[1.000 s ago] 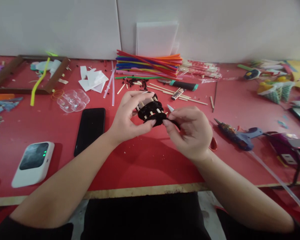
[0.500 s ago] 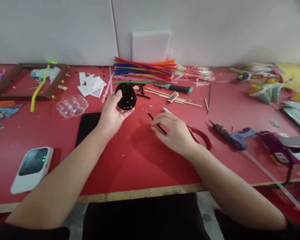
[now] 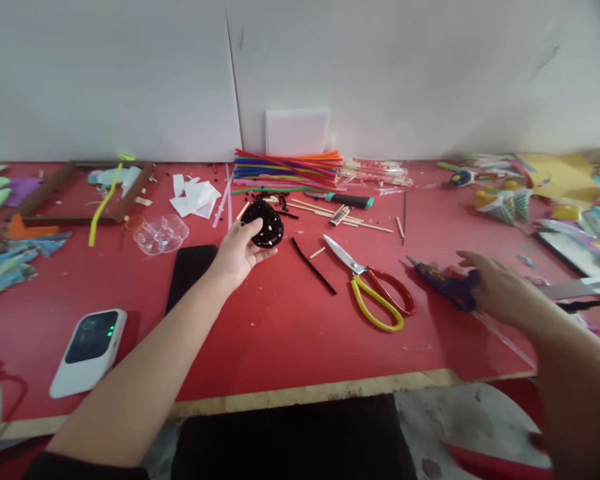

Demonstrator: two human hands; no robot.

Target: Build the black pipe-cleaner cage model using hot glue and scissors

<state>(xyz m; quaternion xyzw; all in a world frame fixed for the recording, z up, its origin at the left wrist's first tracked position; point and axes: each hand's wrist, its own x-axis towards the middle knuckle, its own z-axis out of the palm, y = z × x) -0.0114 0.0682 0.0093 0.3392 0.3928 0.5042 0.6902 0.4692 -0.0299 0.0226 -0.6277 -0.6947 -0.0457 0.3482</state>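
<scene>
On the red desk (image 3: 280,347), a wooden frame (image 3: 47,191) surrounds pale scraps (image 3: 127,181). The right hand (image 3: 500,293) meets the glue gun (image 3: 446,283); whether it grips is unclear. A clear, scalloped plastic tray (image 3: 180,230) holds specks (image 3: 164,243). Above the desk, the left hand (image 3: 237,252) grips a round, fuzzy black piece (image 3: 271,223).

Observed far: pale grey wall (image 3: 405,80), seamed left of centre. Noted nearer: red tabletop (image 3: 260,353), pale-edged. Glimpsed near right: grey floor (image 3: 450,413).

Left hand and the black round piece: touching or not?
Touching. The head view shows the left hand holding the black round piece, thumb lying over its face and fingers at its lower edge.
</scene>
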